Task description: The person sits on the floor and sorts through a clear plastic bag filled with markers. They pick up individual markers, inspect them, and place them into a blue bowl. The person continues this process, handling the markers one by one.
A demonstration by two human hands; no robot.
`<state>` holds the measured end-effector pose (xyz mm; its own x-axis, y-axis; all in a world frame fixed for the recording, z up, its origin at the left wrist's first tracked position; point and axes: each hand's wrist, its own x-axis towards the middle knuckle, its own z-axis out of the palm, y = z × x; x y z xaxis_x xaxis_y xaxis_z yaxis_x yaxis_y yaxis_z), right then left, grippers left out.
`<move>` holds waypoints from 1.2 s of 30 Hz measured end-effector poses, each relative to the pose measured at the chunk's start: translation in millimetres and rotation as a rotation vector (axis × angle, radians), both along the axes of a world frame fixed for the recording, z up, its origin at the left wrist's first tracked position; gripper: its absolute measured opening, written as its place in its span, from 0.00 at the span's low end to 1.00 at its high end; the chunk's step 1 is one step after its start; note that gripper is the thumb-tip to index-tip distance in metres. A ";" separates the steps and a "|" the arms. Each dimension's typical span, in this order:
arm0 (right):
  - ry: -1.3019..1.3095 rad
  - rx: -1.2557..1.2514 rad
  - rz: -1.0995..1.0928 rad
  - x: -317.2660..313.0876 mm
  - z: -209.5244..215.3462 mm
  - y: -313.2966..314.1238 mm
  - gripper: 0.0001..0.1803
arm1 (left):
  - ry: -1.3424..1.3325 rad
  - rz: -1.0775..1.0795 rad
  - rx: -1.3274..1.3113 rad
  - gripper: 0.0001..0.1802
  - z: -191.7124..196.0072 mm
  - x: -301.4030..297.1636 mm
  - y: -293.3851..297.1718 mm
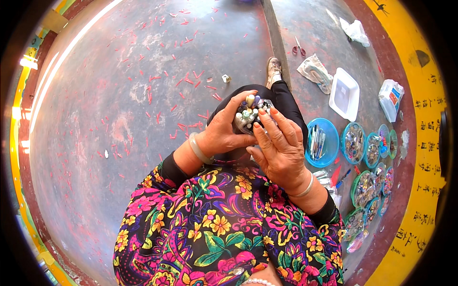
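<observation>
Flowered top (pixel 224 209): big pink, yellow and green flowers on black are seen across the bottom middle of the frame.
Bunch of pens (pixel 247 113): it is held up near the middle of the frame, with white, pale green, purple and black ends turned to the camera.
Left hand (pixel 222 126): the grip is bent around the left side of the bunch, thumb below and fingers above, closed as far as the bunch lets it.
Right hand (pixel 281 150): the grip is loose, with fingers stretched out and tips laid by the right side of the bunch; whether any one pen is pinched cannot be told.
Wrists: a pale band (pixel 196 148) is worn on the left one, and a thin bangle (pixel 304 189) on the right one.
Legs: black pants (pixel 291 109) are seen behind the bunch, with one shoe (pixel 273 69) above it.
Blue bowl (pixel 336 136): thin sticks (pixel 317 142) are kept in it, right of the hands.
Small round tubs (pixel 352 193): they are grouped at the lower right, filled with little bits.
White tray (pixel 355 107): it is set above the bowl.
Scissors (pixel 298 49): they are left on the floor (pixel 114 86), upper right.
Red scraps (pixel 181 128): they are scattered over the floor, left and top.
</observation>
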<state>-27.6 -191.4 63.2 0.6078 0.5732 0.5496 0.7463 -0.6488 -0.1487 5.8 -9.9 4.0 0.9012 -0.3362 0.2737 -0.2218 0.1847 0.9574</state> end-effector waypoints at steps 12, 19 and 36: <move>0.666 0.754 -0.041 22.8 -31.5 -37.1 0.45 | 0.332 0.060 -0.353 0.34 12.4 22.8 0.1; 1.490 1.310 0.421 16.8 -53.8 -42.3 0.53 | 0.508 -0.133 -0.549 0.26 23.0 39.4 -23.1; 1.321 1.608 0.129 -12.8 -72.6 -90.8 0.25 | 0.678 -0.469 -0.413 0.26 15.3 16.3 -105.1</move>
<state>-40.4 -282.2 -9.4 0.9695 0.2005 -0.1410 -0.2358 0.6060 -0.7597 22.1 -115.0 19.3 0.7084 -0.7008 -0.0834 0.5467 0.4702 0.6928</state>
